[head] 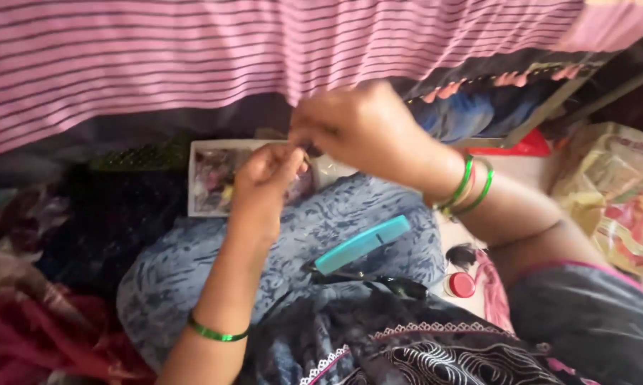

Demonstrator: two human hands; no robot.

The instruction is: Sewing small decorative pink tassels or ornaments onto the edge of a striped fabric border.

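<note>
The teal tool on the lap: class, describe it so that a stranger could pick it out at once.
Start at the blue patterned cloth over the person's knee, below both hands. On its right slope lies the teal tool, a long flat bar tilted up to the right. It is brighter than the black scissors just beneath and far longer than the red-capped bottle.

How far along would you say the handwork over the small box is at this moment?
Done: nothing finished shows. In hand: the left hand and right hand pinch something tiny, too small to tell, above the white box. Left: the teal tool and red-capped bottle lie untouched.
</note>
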